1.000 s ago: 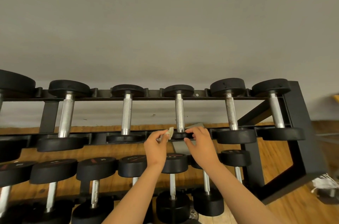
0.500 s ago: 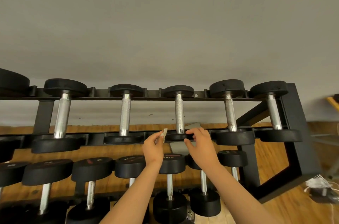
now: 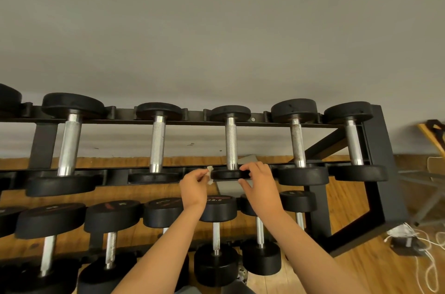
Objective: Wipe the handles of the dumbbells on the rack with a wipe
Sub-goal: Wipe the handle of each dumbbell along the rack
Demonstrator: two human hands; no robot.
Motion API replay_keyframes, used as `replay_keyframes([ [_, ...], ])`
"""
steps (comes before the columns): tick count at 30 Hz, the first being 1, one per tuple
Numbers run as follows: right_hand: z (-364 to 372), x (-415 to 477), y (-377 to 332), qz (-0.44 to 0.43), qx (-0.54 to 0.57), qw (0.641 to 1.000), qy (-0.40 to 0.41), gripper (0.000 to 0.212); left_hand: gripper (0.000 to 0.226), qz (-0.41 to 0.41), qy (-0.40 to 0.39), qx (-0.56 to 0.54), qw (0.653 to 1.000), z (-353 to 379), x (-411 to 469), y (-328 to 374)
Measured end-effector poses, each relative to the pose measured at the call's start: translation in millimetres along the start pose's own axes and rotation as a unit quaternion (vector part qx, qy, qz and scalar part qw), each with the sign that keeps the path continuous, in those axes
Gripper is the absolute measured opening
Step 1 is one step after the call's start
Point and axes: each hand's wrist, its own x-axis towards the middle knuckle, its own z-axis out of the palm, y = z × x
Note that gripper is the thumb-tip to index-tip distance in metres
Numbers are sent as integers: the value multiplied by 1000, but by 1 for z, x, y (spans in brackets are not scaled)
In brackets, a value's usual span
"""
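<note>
Two hands meet at the centre of the frame, at the top tier of the rack (image 3: 379, 149). The left hand (image 3: 192, 187) pinches a small white wipe (image 3: 210, 175) between thumb and fingertips. The wipe sits just left of the near head (image 3: 225, 174) of the dumbbell (image 3: 231, 149) third from the right, below its knurled handle (image 3: 230, 134). The right hand (image 3: 261, 185) grips that head, fingers above and thumb beneath.
</note>
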Motion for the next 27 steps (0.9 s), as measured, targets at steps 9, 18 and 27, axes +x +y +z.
replay_keyframes([
  [9,-4,1,-1,-2,1,1000,-10,29,15,34,8,35,999,-1,5,1],
  [18,-3,0,4,6,10,1000,-5,29,17,16,-52,-3,999,-14,1,3],
  [27,-7,0,9,17,25,999,-12,30,20,3,-40,24,999,-3,0,6],
])
